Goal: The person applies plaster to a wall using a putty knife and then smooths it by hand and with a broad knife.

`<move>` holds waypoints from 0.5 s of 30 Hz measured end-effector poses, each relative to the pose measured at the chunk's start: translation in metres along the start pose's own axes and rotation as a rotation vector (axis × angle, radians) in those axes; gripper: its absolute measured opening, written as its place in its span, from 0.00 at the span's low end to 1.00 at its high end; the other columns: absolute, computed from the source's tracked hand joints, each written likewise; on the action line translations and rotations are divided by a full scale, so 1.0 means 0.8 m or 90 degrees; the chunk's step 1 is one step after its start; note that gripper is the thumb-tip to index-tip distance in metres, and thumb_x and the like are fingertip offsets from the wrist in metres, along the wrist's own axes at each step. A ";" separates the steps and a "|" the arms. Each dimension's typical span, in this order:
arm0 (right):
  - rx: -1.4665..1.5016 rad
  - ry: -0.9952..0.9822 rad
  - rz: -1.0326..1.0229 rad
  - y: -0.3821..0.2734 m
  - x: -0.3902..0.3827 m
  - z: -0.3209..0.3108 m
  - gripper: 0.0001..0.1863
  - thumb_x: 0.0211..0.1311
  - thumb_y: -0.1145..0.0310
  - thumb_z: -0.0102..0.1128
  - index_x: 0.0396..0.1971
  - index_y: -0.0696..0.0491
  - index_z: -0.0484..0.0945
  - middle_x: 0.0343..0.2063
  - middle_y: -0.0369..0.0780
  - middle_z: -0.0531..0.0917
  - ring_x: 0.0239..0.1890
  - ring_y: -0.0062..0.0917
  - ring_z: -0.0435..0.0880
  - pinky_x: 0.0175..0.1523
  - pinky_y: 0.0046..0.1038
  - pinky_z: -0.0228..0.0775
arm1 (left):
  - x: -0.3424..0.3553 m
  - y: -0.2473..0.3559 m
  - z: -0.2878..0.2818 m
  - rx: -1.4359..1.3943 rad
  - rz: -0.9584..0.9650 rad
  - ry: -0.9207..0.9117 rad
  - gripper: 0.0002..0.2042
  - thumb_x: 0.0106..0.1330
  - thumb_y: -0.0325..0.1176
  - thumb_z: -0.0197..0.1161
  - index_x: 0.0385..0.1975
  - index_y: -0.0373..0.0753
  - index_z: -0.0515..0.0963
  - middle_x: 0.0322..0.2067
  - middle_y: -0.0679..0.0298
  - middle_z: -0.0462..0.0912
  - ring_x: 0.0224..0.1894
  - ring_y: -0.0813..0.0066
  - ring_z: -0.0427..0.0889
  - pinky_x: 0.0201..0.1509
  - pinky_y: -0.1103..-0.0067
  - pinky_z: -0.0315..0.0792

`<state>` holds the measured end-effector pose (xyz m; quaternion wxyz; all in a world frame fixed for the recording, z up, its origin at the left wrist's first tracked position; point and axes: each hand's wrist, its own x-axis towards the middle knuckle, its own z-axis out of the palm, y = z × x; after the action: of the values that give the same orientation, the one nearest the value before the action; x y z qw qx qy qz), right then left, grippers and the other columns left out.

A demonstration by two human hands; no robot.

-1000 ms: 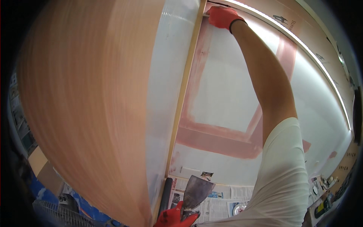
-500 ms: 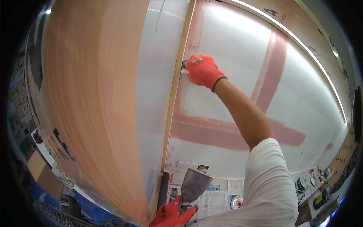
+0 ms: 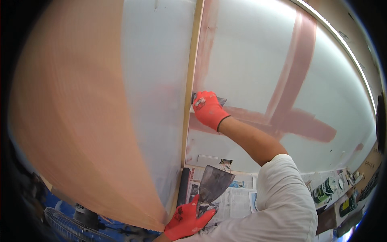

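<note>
r hand [image 3: 209,109], red glove, is curled tight round a dark blade [image 3: 222,101]; a bit shows either side of the fist, handle hidden. l hand [image 3: 186,222], same glove, is part closed on a wide scraper [image 3: 215,183], blade pointing up & away from the thumb.

change: r hand was up top a sec ago, then approx midway, & is now well down, beside the wood strip [image 3: 190,80] just to its left & next to the pink crossband [image 3: 250,115] on its right. l hand's hold looks abt the same. so the pass along that edge seems mostly run, imo; can't tell if the blade touches the panel [image 3: 246,56] behind it. newspaper [image 3: 238,201] lies just right of l hand, dark roll [image 3: 183,185] just above it.
</note>
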<state>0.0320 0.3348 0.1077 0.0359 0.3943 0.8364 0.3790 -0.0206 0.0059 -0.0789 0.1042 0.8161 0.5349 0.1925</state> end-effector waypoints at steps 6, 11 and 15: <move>0.038 -0.011 -0.002 -0.048 -0.004 0.048 0.09 0.56 0.68 0.61 0.36 0.49 0.85 0.44 0.44 0.78 0.48 0.36 0.77 0.46 0.37 0.67 | 0.008 0.013 -0.012 -0.180 -0.134 -0.019 0.26 0.66 0.42 0.63 0.64 0.48 0.70 0.27 0.60 0.66 0.30 0.68 0.72 0.40 0.73 0.67; -0.021 0.020 -0.040 -0.072 -0.013 0.079 0.09 0.56 0.68 0.59 0.35 0.49 0.85 0.41 0.46 0.78 0.46 0.37 0.76 0.44 0.37 0.65 | 0.007 0.016 -0.016 -0.138 -0.073 0.083 0.24 0.62 0.46 0.68 0.54 0.39 0.77 0.26 0.58 0.62 0.29 0.66 0.68 0.52 0.71 0.73; 0.060 0.087 -0.067 -0.078 -0.049 0.084 0.09 0.58 0.68 0.57 0.36 0.52 0.84 0.40 0.46 0.78 0.45 0.38 0.77 0.44 0.38 0.66 | 0.006 0.007 -0.006 -0.088 -0.096 0.019 0.33 0.62 0.48 0.69 0.57 0.25 0.70 0.25 0.57 0.64 0.28 0.69 0.69 0.46 0.72 0.73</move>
<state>0.0432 0.3235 0.0093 -0.0202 0.3242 0.8733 0.3631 -0.0164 0.0079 -0.0716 0.1663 0.7617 0.5814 0.2327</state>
